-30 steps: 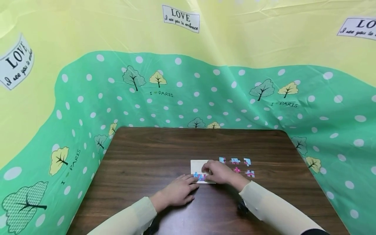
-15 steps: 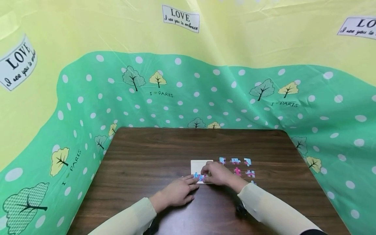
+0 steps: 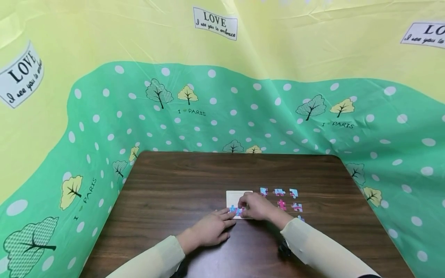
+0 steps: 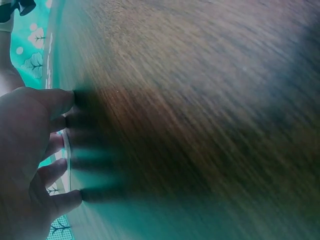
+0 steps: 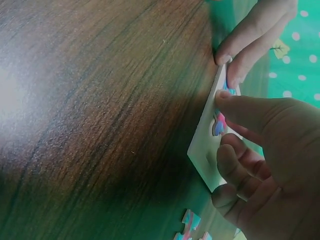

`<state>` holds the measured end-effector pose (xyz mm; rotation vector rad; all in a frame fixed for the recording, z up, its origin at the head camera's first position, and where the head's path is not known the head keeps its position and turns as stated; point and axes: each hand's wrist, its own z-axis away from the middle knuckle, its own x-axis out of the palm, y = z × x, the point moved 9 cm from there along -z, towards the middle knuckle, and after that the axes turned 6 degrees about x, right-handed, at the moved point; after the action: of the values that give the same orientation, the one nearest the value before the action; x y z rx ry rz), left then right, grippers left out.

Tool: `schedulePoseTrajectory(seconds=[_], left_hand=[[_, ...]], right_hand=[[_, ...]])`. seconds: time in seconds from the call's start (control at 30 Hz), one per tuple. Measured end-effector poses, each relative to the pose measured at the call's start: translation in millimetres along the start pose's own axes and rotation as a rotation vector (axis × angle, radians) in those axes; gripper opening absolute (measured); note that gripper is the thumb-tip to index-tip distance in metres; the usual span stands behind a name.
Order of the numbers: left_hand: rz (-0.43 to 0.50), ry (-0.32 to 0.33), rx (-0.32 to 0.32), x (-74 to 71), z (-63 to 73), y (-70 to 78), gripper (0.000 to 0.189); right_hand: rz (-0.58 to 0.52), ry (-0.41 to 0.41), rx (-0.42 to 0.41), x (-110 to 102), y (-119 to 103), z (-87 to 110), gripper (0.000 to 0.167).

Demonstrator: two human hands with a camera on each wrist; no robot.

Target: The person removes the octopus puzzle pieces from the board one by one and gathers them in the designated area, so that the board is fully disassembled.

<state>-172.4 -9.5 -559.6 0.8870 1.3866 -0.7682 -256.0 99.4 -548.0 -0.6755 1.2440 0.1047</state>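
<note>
A pale puzzle board (image 3: 233, 197) lies on the table, with pink and blue jigsaw pieces (image 3: 235, 211) along its near side. My left hand (image 3: 211, 227) rests flat at the board's left, fingers stretched, fingertips on its near left corner. Over the board's right part, my right hand (image 3: 259, 206) curls its thumb and fingers about a pink and blue puzzle piece (image 5: 220, 123). In the right wrist view, the thumb (image 5: 245, 111) presses at the board's near edge and the index finger is mostly hidden behind it. The left wrist view shows spread fingers (image 4: 65, 200) against the wood.
Several loose puzzle pieces (image 3: 279, 192) lie in rows right of the board, one (image 3: 301, 218) partly covered by the right sleeve. The dark wooden table (image 3: 174, 177) is bordered by a green and yellow patterned cloth (image 3: 208, 112).
The right forearm has shifted slightly left, uncovering part of a loose piece near the sleeve. Both hands stay at the board, the right fingers barely moving.
</note>
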Motion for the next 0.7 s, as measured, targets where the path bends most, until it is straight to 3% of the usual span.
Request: schedulePoseTrajectory(seconds=[0.7], left_hand=[[0.006, -0.014, -0.025, 1.5, -0.9, -0.8, 0.053]], right_hand=[[-0.055, -0.026, 0.034, -3.0, 2.9, -5.9, 0.019]])
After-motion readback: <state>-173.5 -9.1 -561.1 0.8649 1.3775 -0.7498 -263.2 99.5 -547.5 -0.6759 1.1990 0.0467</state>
